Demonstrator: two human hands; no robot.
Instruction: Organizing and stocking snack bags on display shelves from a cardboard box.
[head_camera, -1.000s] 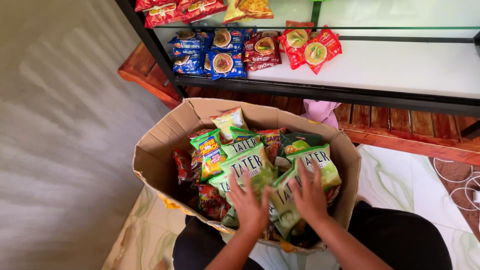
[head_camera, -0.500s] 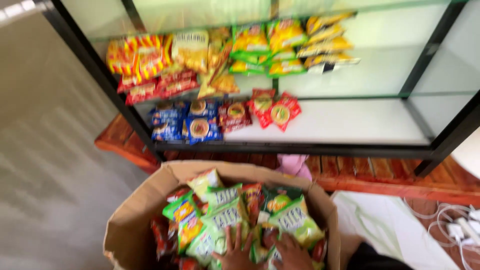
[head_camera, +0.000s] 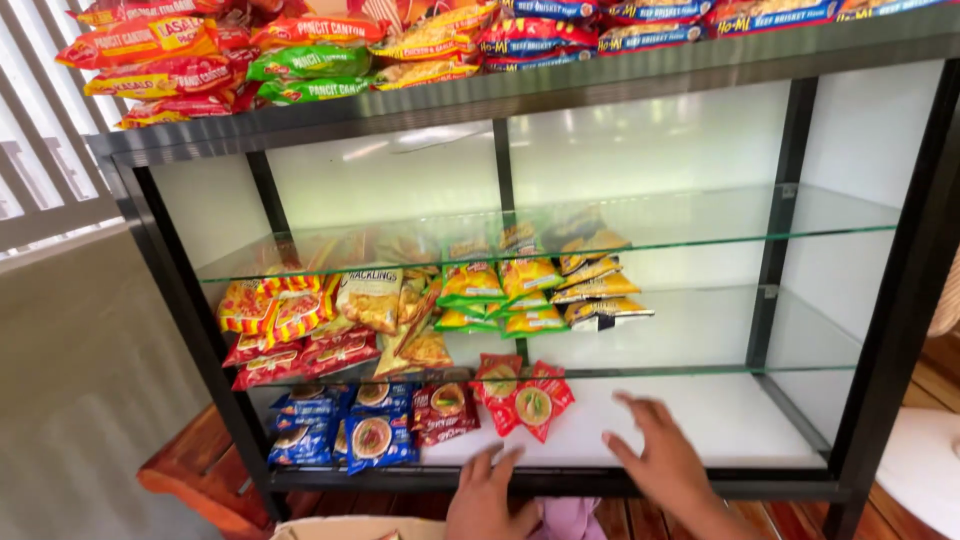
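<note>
Stocking looks partly done, judging by how the display cabinet (head_camera: 500, 100) is filled. Along its top, at the left end, lie red, orange and green noodle packets (head_camera: 180, 60), with blue ones (head_camera: 640, 20) running toward the right end. The upper glass shelf (head_camera: 700, 225) is bare. On the middle glass shelf (head_camera: 720, 330), snack bags (head_camera: 370, 300) and yellow-green packets (head_camera: 520, 290) crowd the left half only. On the white bottom shelf (head_camera: 720, 420), blue packs (head_camera: 340, 430) sit at the left corner, and red packs (head_camera: 520, 395) reach about the middle; the right half is unfilled.

Both hands are empty, fingers spread and released. The left hand (head_camera: 490, 500) hovers at the front edge of the bottom shelf, just below the red packs. The right hand (head_camera: 660, 460) reaches over the bare part, near those packs but not touching them. A cardboard box rim (head_camera: 350, 525) shows at the bottom edge.
</note>
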